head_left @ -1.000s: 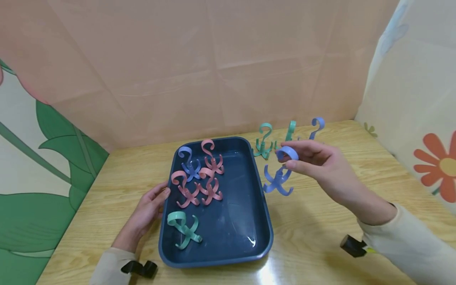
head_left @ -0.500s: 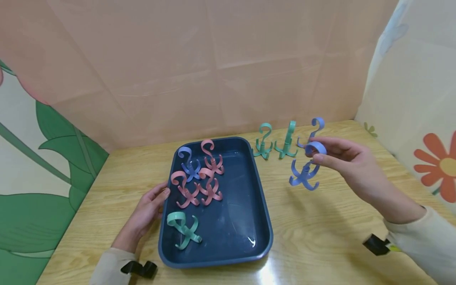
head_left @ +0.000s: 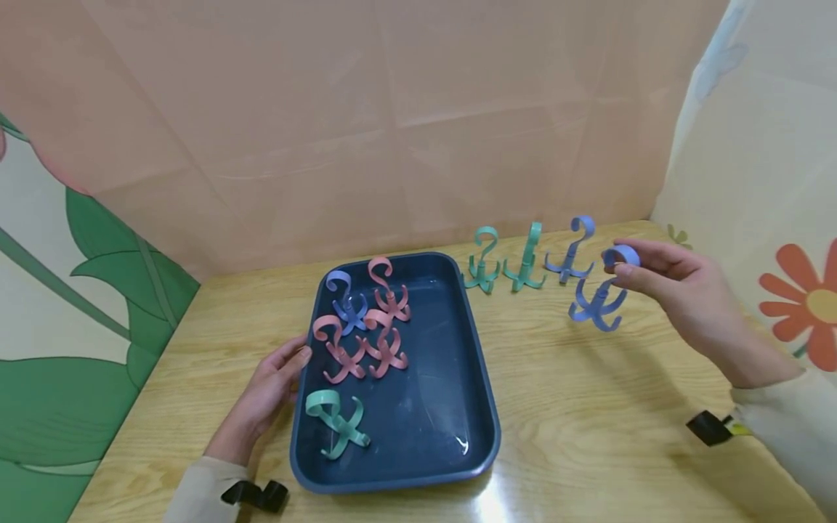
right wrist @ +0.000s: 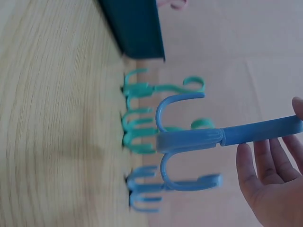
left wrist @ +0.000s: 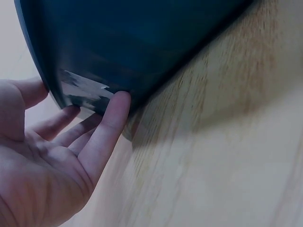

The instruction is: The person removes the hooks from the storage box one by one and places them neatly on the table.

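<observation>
My right hand (head_left: 696,298) pinches the curled top of a blue four-pronged hanging hook (head_left: 596,309) and holds it over the table, prongs down. In the right wrist view this blue hook (right wrist: 189,139) reaches sideways from the fingertips. Behind it a second blue hook (head_left: 570,261) stands upright beside two green hooks (head_left: 482,272). My left hand (head_left: 269,381) grips the left side of the dark blue tray (head_left: 445,428), thumb at the rim and fingers against the outer wall (left wrist: 142,52). Inside lie a blue hook (head_left: 351,312), three pink hooks (head_left: 388,352) and one green hook (head_left: 346,428).
A wooden table (head_left: 556,450) carries everything. A plain pinkish backdrop (head_left: 418,131) rises behind the standing hooks, with printed panels at left and right. Black wrist mounts (head_left: 709,428) sit at both sleeves.
My right hand has carried the blue hook rightward and slightly back, away from the tray's right edge, uncovering the standing hooks behind. The left hand and tray have stayed in place.
</observation>
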